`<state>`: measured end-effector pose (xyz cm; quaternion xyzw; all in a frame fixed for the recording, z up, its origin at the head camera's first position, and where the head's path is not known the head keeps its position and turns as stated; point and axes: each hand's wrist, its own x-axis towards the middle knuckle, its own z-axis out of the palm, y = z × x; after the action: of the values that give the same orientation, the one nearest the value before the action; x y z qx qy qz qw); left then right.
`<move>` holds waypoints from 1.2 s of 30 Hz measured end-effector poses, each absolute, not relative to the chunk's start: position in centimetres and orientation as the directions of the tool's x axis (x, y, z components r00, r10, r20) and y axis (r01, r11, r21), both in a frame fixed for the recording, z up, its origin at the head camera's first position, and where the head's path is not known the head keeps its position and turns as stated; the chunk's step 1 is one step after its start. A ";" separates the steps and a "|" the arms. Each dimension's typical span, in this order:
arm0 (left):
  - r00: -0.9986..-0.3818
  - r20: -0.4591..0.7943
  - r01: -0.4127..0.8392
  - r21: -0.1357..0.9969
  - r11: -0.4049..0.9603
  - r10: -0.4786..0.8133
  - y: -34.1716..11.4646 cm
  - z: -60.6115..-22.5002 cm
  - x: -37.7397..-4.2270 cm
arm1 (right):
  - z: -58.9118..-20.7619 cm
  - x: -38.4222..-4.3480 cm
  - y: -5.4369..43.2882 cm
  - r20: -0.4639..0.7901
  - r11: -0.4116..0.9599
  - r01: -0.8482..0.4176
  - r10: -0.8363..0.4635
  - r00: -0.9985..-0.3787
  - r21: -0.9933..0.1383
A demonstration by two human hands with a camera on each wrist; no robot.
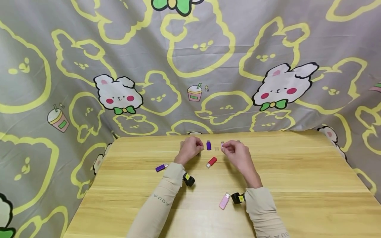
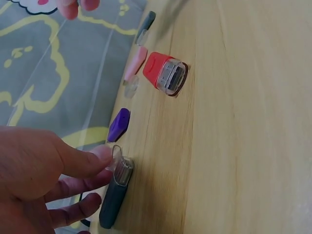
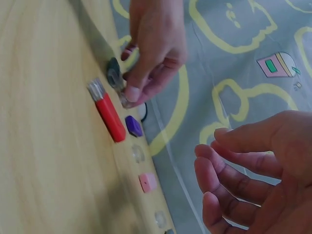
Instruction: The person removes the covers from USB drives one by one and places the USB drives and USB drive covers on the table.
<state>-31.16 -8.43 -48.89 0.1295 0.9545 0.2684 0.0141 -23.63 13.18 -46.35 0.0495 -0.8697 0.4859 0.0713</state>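
Observation:
My left hand [image 1: 190, 149] pinches a small clear cap [image 2: 116, 157] between thumb and finger, beside a dark grey-green USB stick [image 2: 115, 199]. My right hand [image 1: 238, 156] hovers near a pink USB stick [image 2: 136, 63], its fingers loosely bent with nothing between them in the right wrist view. A purple USB stick [image 1: 208, 145] lies between the hands, with a loose clear cap [image 1: 216, 148] next to it. In front of these rests a red USB stick [image 1: 211, 162] with a clear cap over its plug.
Another purple USB stick [image 1: 161, 167] lies left of the left forearm. Nearer the front, a second pink USB stick [image 1: 224, 201] sits by the right wrist camera. A second dark stick [image 2: 147, 22] is farther along the row. Behind the wooden table [image 1: 297, 172] hangs a patterned curtain [image 1: 190, 82].

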 end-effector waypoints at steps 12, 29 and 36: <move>-0.979 0.143 0.203 0.694 0.690 0.145 -10.9 -48.3 -28.7 | -47.4 -23.4 10.6 0.201 0.588 -0.313 -0.250 -0.947 -0.746; -0.967 0.229 0.135 0.838 0.529 -0.115 -17.0 -46.3 -23.1 | -49.4 -23.4 9.3 0.160 0.614 -0.428 -0.443 -0.882 -0.663; -0.971 0.222 0.146 0.843 0.518 -0.089 -17.6 -46.2 -23.1 | -49.6 -23.4 8.9 0.178 0.645 -0.449 -0.441 -0.880 -0.618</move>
<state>-23.07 -17.57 -46.16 0.0165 0.8628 0.4909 -0.1195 -23.40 8.90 -49.64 0.2454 -0.9069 0.3425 0.0057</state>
